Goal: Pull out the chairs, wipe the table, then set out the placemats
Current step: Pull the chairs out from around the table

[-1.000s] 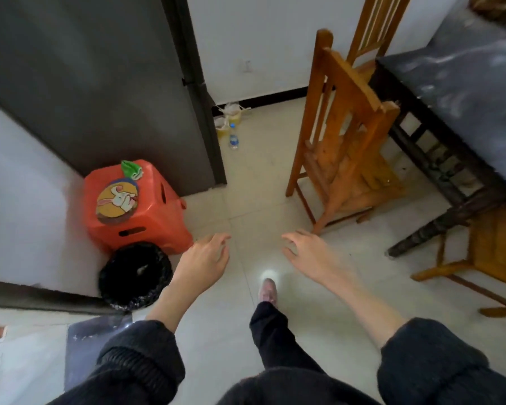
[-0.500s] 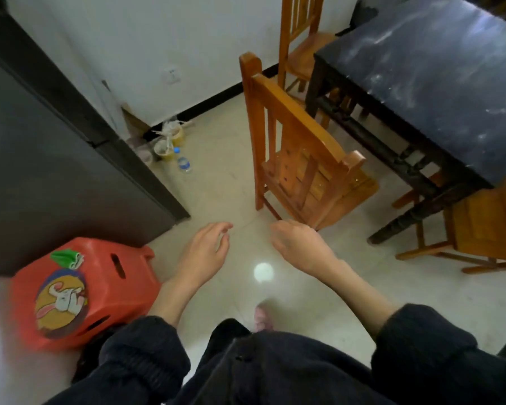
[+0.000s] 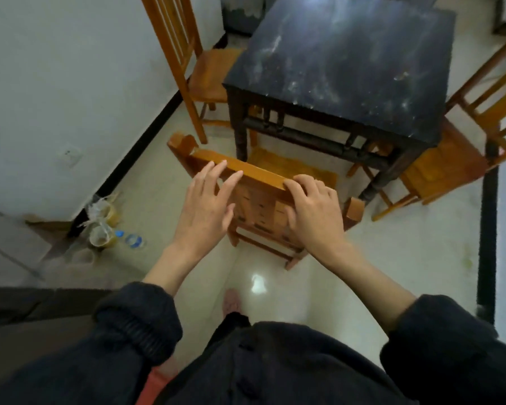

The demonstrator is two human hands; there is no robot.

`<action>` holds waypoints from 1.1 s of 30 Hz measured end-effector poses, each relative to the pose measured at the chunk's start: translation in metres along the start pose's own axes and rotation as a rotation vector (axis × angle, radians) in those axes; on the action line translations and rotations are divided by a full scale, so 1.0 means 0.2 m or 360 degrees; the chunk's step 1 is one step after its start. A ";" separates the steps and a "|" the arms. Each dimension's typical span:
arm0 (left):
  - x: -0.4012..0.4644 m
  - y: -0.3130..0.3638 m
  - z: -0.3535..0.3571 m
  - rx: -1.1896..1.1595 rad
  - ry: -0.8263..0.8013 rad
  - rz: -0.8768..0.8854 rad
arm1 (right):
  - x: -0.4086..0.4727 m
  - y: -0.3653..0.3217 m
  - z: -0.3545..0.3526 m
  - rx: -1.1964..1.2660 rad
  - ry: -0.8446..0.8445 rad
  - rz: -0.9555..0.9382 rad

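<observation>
Both hands' fingers [image 3: 303, 182] meet the chair [image 3: 254, 172] rail: left straight, right curled.

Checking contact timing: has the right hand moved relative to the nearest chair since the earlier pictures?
Yes. The right hand has gone forward and up from beside the chair's lower frame to the chair's top rail, fingers curled over it.

Table [image 3: 342, 58] upper centre, chairs at its left [image 3: 187, 57], right [image 3: 462, 147] and lower edge [image 3: 260, 182]; bottle [image 3: 133, 240] lower left.
</observation>
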State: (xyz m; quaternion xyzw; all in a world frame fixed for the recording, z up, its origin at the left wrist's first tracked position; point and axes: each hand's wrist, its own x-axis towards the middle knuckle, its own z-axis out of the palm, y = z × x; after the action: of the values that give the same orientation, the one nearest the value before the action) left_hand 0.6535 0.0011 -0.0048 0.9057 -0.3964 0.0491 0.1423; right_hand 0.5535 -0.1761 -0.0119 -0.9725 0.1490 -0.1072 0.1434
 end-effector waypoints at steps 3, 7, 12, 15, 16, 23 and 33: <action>0.15 -0.10 0.02 0.0101 -0.0141 0.0193 | 0.07 -0.02 0.03 -0.0048 -0.0040 0.0236; 0.29 -0.17 0.07 0.0140 -0.0210 0.0310 | 0.08 0.00 0.03 -0.0161 -0.0124 0.0358; 0.42 -0.21 0.13 0.0091 -0.0212 0.0365 | 0.13 0.04 0.02 -0.0169 -0.0177 0.0401; 0.47 -0.19 0.16 0.0005 -0.0174 0.0381 | 0.16 0.08 0.00 -0.0144 -0.0162 0.0401; 0.48 -0.18 0.17 -0.0013 -0.0158 0.0387 | 0.16 0.10 0.00 -0.0145 -0.0152 0.0400; 0.63 -0.04 0.23 -0.0116 -0.0145 0.0368 | 0.26 0.30 -0.05 -0.0184 -0.0142 0.0425; 0.84 -0.01 0.30 -0.0113 -0.0130 0.0413 | 0.40 0.43 -0.05 -0.0168 -0.0122 0.0477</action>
State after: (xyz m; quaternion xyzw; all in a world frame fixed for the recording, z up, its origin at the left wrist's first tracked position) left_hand 0.7677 -0.1336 -0.0289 0.8425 -0.5170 0.0163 0.1504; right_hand 0.6029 -0.2840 -0.0157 -0.9490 0.2921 -0.0393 0.1121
